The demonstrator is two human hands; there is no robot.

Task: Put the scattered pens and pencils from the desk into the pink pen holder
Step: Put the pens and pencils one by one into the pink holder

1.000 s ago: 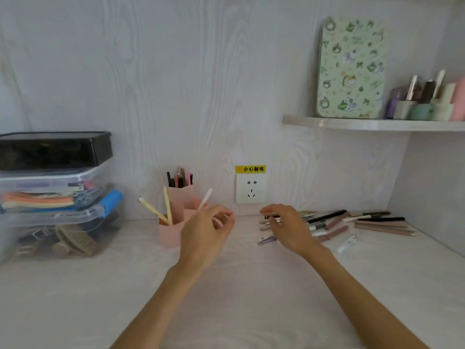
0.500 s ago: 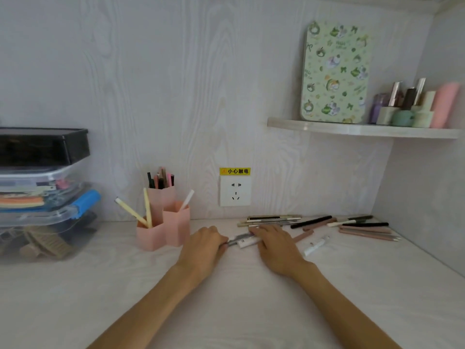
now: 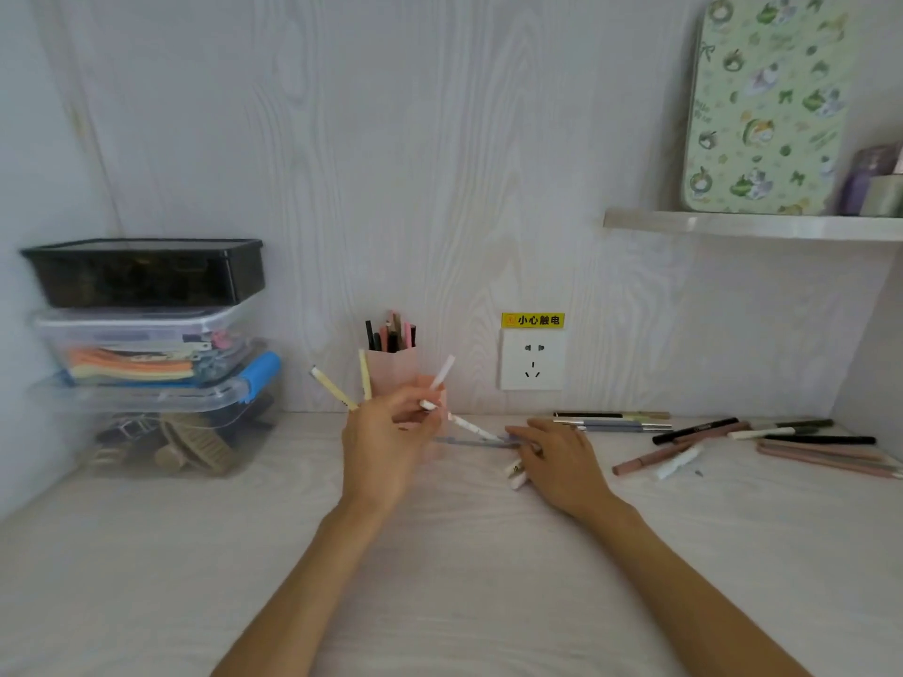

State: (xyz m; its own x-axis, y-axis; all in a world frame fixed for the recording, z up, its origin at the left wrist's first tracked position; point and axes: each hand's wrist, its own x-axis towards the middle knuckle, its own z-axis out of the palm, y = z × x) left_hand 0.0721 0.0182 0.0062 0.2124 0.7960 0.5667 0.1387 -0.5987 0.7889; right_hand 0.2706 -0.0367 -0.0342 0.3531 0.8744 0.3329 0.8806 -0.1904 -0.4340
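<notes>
The pink pen holder (image 3: 391, 366) stands against the back wall with several pens in it, partly hidden by my left hand (image 3: 386, 447). That hand is raised just in front of the holder and pinches a white pen (image 3: 464, 425) that slants down to the right. My right hand (image 3: 557, 461) lies low on the desk, fingers over a grey pen (image 3: 469, 442), and grips white pens whose ends (image 3: 515, 473) stick out under it. Several scattered pens and pencils (image 3: 694, 432) lie on the desk to the right.
Stacked plastic storage boxes (image 3: 146, 364) stand at the left. A wall socket (image 3: 532, 359) sits behind the hands. A shelf (image 3: 752, 226) at the upper right carries a green patterned tin (image 3: 762, 105) and small bottles. The side wall closes off the right edge.
My left hand has risen from the desk with a white pen, towards the pink holder. My right hand has stayed low over the pens on the desk.
</notes>
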